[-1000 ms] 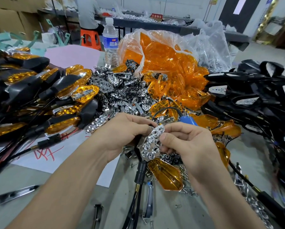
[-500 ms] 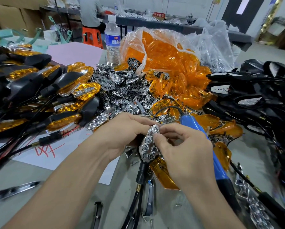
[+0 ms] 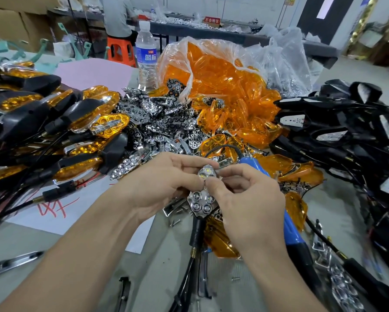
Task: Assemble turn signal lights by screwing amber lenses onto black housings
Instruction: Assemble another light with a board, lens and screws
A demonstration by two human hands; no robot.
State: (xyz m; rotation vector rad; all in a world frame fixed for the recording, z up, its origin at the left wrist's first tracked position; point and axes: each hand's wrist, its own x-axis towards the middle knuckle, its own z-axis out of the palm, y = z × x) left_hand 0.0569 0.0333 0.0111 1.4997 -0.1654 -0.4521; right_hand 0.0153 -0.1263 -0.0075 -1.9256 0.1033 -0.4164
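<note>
Right thumb has slid down to the middle of the chrome reflector (image 3: 202,200) since half a second ago, and more of the blue screwdriver (image 3: 290,230) shows beneath that wrist. Heap of finished lights (image 3: 42,122) fills the table's left; tangle of bare housings (image 3: 346,131) far right. Clear bag of amber lenses (image 3: 222,70) sits centre back, spilling forward onto the loose reflector pile (image 3: 162,118). Water bottle (image 3: 146,52) upright just beside the bag. Left hand (image 3: 164,183) curled round the black housing (image 3: 196,230), stem and cable hanging down, low centre of view. Right hand (image 3: 245,199) pinches the chrome reflector seated on that housing. Single amber lens (image 3: 220,240) lies on the table just below.
</note>
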